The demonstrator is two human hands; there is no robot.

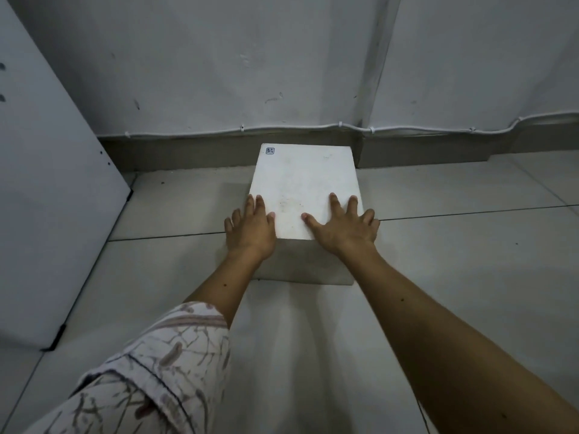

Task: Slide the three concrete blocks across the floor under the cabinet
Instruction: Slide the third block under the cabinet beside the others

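Resting: both hands lie flat on one block, fingers spread, nothing clenched or grasped.
Block (305, 186): white, rectangular, thick; its top is smooth, faintly scuffed and speckled, with a small square stamp (270, 151) at the far left corner. Its near face is grey and shadowed.
Block place: on the floor (438, 277), far end close to or touching the skirting (188, 151) at the wall's foot; I cannot tell which.
Left hand (250, 228): palm over the block's near left corner, outer fingers hanging past the left edge.
Right hand (343, 225): palm over the near right corner, little finger curling over the right edge.
Sleeve (150, 371): pale, soft fabric with a twig-like print, on the left arm; the right forearm is bare.
Floor: large glossy pale tiles with dark thin joints.
Wall (219, 57): grey, matte, marked; a white cable (282, 128) runs clipped above the skirting.
Panel (47, 198): flat white board with black corner caps, at the left.
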